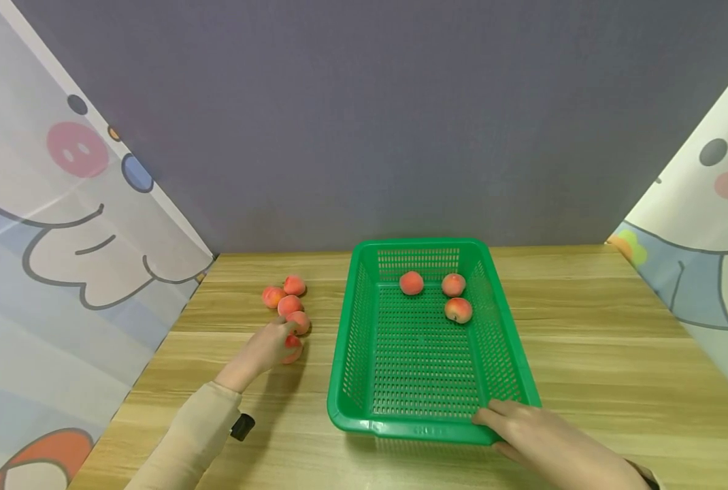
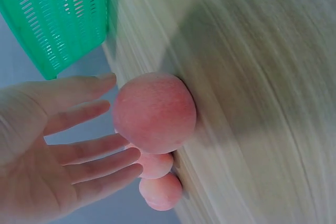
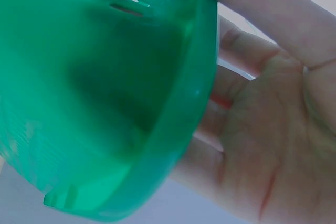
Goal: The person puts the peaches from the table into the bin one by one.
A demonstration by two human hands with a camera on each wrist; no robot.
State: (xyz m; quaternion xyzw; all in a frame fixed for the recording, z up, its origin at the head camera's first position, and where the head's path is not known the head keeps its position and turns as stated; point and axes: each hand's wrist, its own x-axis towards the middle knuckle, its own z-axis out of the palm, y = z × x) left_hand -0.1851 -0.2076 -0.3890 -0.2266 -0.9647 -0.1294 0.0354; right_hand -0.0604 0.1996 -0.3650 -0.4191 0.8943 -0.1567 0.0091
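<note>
My left hand point(image 1: 270, 347) reaches over the nearest peach point(image 1: 292, 348) on the left of the table. In the left wrist view its fingers are stretched out and spread, the tips right at the side of that peach point(image 2: 155, 113). Several more peaches point(image 1: 290, 305) lie in a cluster just beyond. At the near right corner of a green plastic basket point(image 1: 428, 430), my right hand point(image 1: 523, 429) grips the rim, fingers and thumb on either side of the basket wall point(image 3: 194, 103). Three peaches, one of them a yellow-red peach point(image 1: 458, 310), sit toward the basket's far end.
The wooden table point(image 1: 590, 340) runs back to a grey partition point(image 1: 401, 122). Cartoon-printed panels point(image 1: 52, 224) stand along the left and right sides. A small black object point(image 1: 242, 427) shows beside the left sleeve point(image 1: 195, 435).
</note>
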